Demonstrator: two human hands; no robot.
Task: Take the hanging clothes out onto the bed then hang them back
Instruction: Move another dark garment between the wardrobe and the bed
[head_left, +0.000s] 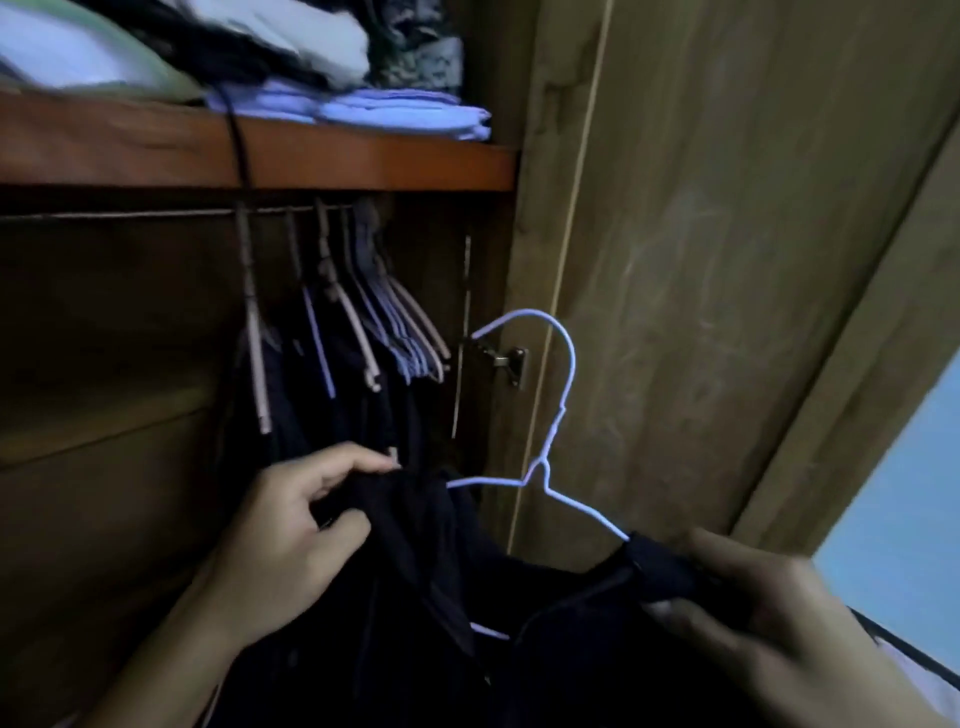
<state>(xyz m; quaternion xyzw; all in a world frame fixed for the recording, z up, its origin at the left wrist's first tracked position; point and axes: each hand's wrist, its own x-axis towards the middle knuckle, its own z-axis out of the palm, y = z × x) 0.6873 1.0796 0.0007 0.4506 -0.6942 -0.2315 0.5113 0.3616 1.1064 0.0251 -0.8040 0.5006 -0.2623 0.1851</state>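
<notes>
So the wardrobe (104, 322) takes up most of the view, with its door (727, 260) swung open on the right and a shelf (363, 163) of folded clothes (405, 111) up top. Under the shelf runs the rail (130, 213), up and to the left of both sets of fingers, with a bunch of hangers (395, 332) already on it, some bare and some carrying dark stuff.

The dark garment (467, 597) is down low in front of the wardrobe, stretched between the two hands on a white wire hanger (550, 447). The left hand (291, 540) has its fingers (337, 473) curled round one shoulder of the cloth, and the right hand (769, 613) pinches the other shoulder, a bit blurry but clearly clamped on fabric.

The hanger's shoulder line runs left to right between the hands, tilting down toward the right one. Its hook sticks up above and between the fingers, tip pointing left toward the wardrobe.

Guessing this is the hang-it-back part: the hook needs to go up and left to catch the rail, and the left hand is the closer one.
</notes>
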